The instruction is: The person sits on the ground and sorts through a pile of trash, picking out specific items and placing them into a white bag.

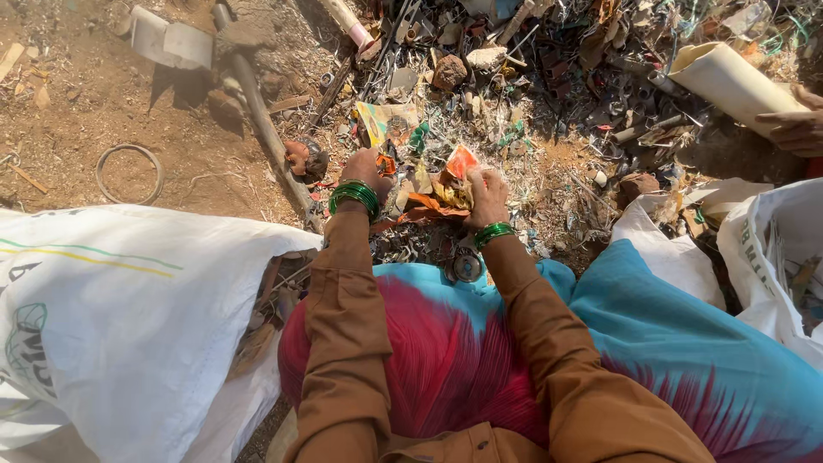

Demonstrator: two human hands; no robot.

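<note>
A: What is lying at your far left?

B: A white sack [129,317] is spreading over the ground beside your knee, and past it a wire ring [129,173] is resting on bare dirt. A long pipe [261,120] is running down toward you just right of that ring.

A: And your left hand?

B: Your left hand [364,170], green bangles [355,196] on the wrist, is reaching into the scrap heap [549,94]. Its fingers are curling down onto an orange scrap [386,163], but you cannot tell whether they are actually gripping it, since the back of the hand is covering them.

A: What is sitting between the hands?

B: Crumpled wrappers [441,193], orange and yellow, are bunching on the ground right in front of your lap, touching both hands.

A: The right hand?

B: Your right hand [487,197] is closing narrowly on the right edge of those wrappers, pinching them with thumb and fingers. A round metal piece [467,264] is lying just under that wrist, against the blue and red cloth [480,360].

A: Farther right?

B: Another person's hand [797,129] is holding a pale tube [729,81] at the frame's edge, well apart from yours, and a second white sack [771,257] is standing open below it.
</note>
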